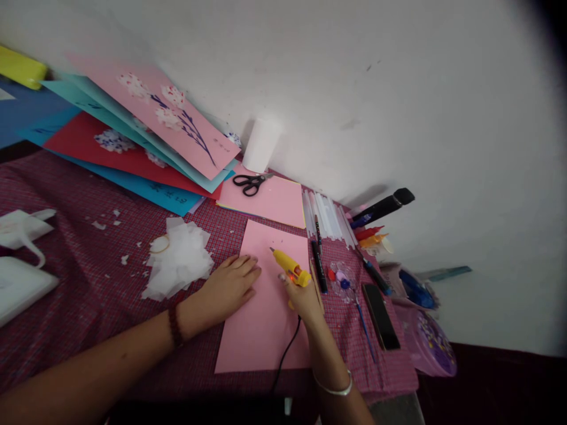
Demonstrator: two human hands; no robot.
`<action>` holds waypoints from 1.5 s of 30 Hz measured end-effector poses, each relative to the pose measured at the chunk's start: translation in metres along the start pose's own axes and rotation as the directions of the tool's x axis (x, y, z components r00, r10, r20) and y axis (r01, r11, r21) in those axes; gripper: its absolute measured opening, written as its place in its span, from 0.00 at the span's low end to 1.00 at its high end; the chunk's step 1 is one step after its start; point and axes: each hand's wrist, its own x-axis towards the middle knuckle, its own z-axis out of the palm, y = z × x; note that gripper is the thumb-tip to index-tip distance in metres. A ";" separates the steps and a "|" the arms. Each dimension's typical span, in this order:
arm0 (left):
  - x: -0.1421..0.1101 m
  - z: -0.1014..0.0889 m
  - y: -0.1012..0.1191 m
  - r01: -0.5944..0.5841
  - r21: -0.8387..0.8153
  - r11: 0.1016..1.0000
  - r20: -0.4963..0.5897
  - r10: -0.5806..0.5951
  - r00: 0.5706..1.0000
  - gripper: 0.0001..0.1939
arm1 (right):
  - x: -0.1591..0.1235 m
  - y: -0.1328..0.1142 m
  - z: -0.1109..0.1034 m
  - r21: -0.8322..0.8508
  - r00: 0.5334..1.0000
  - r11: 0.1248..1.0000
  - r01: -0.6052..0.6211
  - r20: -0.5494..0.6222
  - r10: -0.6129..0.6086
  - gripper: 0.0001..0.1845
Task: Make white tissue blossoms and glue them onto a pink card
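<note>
My right hand (301,301) is closed around a yellow hot glue gun (287,264). Its nozzle points up and left over a pink sheet of paper (261,336), and a black cord trails from it toward me. Flat on the sheet's left edge lies my left hand (233,286), fingers stretched out, holding nothing. To the left of that hand sits a pile of thin white squares (181,260) with a rubber band on it. A black marker (319,267) lies just right of the glue gun.
Black-handled scissors (250,184) rest on a stack of coloured paper (283,206). Finished flower cards (177,124) lean at back left. Glue sticks (328,215), a paint palette (341,280), a brush (365,324) and a phone (381,316) are on the right. A wall stands behind.
</note>
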 end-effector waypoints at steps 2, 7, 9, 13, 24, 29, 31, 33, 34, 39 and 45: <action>0.000 0.000 0.000 -0.001 -0.001 1.000 -0.007 0.001 1.000 0.20 | -0.001 -0.006 -0.003 0.014 1.000 1.000 -0.012 0.024 0.012 0.24; 0.000 -0.001 0.000 -0.003 0.014 1.000 -0.012 0.003 1.000 0.20 | -0.002 -0.022 -0.008 0.055 0.994 0.997 0.046 0.100 -0.051 0.28; 0.000 -0.001 0.000 -0.003 0.016 1.000 -0.013 0.003 1.000 0.20 | -0.001 -0.021 -0.007 0.042 0.994 0.999 0.016 0.111 -0.021 0.28; 0.000 -0.002 0.001 -0.002 0.019 1.000 -0.011 0.003 1.000 0.20 | -0.001 -0.013 -0.003 0.044 0.993 0.997 -0.065 0.103 0.060 0.26; -0.001 -0.001 0.000 -0.009 0.013 1.000 -0.020 0.010 1.000 0.20 | 0.002 -0.020 -0.006 0.140 0.996 0.990 0.029 0.081 -0.041 0.26; 0.000 -0.003 0.001 -0.006 0.004 1.000 -0.004 0.006 1.000 0.21 | 0.002 -0.017 -0.005 0.095 0.995 0.994 -0.056 0.086 0.048 0.24; 0.000 -0.003 0.001 -0.005 0.005 1.000 0.000 0.005 1.000 0.20 | 0.002 -0.015 -0.005 0.084 0.996 0.994 -0.064 0.069 0.058 0.21; 0.000 -0.004 0.002 -0.005 0.010 1.000 0.002 0.005 1.000 0.20 | 0.002 -0.013 -0.004 0.085 0.997 0.995 -0.057 0.047 0.053 0.19; 0.000 -0.005 0.002 -0.004 0.012 1.000 0.003 0.004 1.000 0.20 | 0.002 -0.012 -0.004 0.086 0.998 0.995 -0.053 0.035 0.050 0.19; 0.001 -0.005 0.002 -0.003 0.021 1.000 0.006 0.003 1.000 0.20 | 0.003 -0.013 -0.004 0.109 0.999 0.994 0.014 0.041 -0.018 0.20; 0.001 -0.006 0.003 -0.002 0.028 1.000 0.017 0.001 1.000 0.20 | 0.004 -0.016 -0.003 0.083 0.998 0.996 0.028 0.052 -0.033 0.22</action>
